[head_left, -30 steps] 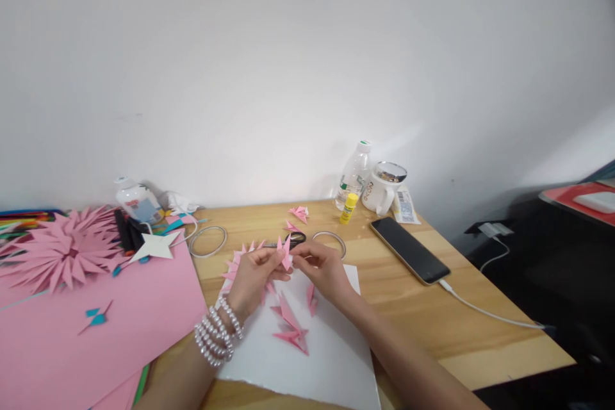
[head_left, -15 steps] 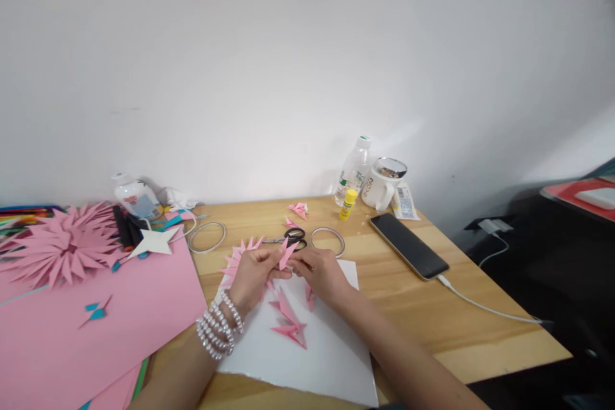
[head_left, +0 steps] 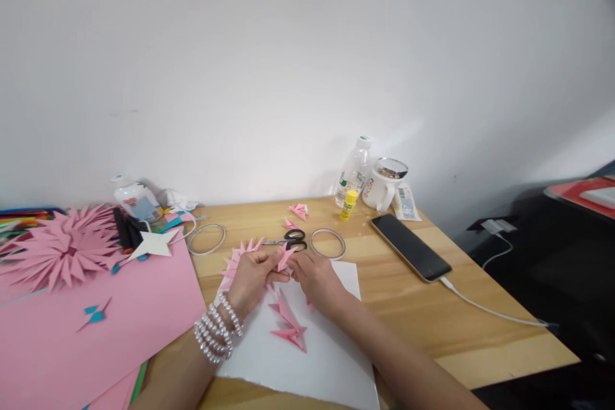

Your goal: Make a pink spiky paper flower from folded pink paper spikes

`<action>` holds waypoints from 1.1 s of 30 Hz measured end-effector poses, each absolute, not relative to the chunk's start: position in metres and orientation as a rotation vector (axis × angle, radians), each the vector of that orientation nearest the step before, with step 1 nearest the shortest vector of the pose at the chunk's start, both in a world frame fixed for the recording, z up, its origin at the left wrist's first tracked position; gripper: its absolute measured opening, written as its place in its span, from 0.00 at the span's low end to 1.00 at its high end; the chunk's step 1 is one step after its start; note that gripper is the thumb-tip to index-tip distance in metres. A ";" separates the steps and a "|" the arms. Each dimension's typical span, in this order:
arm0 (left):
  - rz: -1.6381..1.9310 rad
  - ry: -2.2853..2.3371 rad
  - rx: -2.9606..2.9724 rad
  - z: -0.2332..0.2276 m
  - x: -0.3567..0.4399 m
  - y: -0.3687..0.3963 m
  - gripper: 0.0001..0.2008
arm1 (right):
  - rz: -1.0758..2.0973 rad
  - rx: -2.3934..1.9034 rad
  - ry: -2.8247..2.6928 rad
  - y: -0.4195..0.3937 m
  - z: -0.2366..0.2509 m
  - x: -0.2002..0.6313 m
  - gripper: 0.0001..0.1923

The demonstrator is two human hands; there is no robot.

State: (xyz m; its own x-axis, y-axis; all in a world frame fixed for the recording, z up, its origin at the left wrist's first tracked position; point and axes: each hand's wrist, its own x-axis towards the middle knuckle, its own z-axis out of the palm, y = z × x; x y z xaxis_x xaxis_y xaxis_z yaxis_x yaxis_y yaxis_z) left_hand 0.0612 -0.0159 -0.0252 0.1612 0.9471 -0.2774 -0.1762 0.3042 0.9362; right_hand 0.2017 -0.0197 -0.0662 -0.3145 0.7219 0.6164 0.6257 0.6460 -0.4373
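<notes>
Pink folded paper (head_left: pixel 287 259) between both grips (head_left: pixel 252 277) (head_left: pixel 318 278).

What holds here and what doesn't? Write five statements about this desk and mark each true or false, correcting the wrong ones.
1. The left hand holds a folded pink piece, with the right hand next to it. True.
2. The beaded bracelets are on the right wrist. False: they are on the left.
3. A white cable runs to the phone. True.
4. The yellow glue stick lies on its side. False: it stands on end.
5. The scissors have black handles. True.
</notes>
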 end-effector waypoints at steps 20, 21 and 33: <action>0.995 1.091 0.929 -0.022 0.060 -0.015 0.16 | 0.494 -1.052 -1.788 -0.025 -0.053 0.199 0.05; 0.990 1.078 0.941 -0.022 0.060 -0.015 0.16 | 0.576 -1.044 -1.723 -0.025 -0.051 0.199 0.05; 0.892 1.146 0.965 -0.019 0.055 -0.015 0.14 | 0.537 -0.985 -1.804 -0.023 -0.052 0.202 0.05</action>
